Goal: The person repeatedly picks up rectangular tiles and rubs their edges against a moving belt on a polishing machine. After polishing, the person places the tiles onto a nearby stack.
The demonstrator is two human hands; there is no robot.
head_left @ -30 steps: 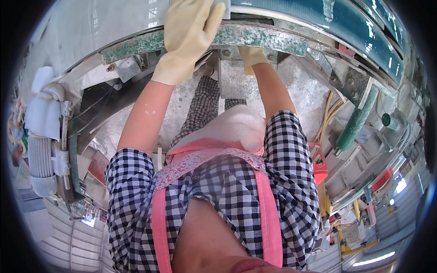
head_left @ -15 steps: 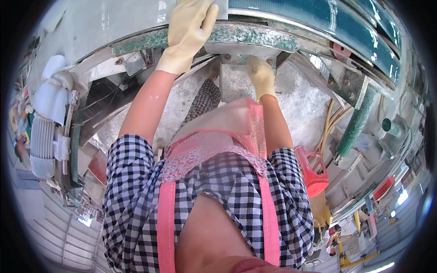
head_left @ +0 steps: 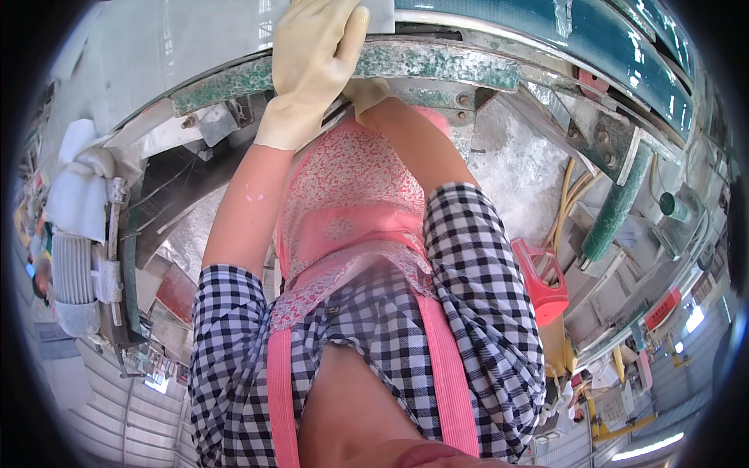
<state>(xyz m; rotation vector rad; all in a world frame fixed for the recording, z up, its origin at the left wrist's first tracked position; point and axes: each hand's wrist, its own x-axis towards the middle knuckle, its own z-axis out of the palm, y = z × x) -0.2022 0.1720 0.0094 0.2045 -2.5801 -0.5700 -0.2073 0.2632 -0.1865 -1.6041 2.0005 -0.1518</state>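
My left hand [head_left: 316, 66], in a cream rubber glove, lies over the near edge of a pale grey-white slab [head_left: 211, 51] at the top of the view. Its thumb stands apart, and its fingers stretch forward until the frame's top cuts them off. Close below it, my right hand [head_left: 368, 95] in a like glove reaches across to the left, by the underside of a worn green metal rail [head_left: 437, 66]. The right hand's fingers are hidden behind the left hand and wrist. A pink patterned apron [head_left: 355, 164] hangs between my forearms.
Dark teal glossy panels or a belt [head_left: 499, 19] run right of the slab. A grey ribbed motor [head_left: 74, 269] stands at left. On the right are a green cylinder [head_left: 616, 207], yellow hoses [head_left: 573, 203] and a red plastic container [head_left: 544, 285] near my elbow.
My right hand has swung left and forward, from beside the apron to below my left hand. The apron's raised lower part has dropped. My left hand shifts slightly left, still on the slab.
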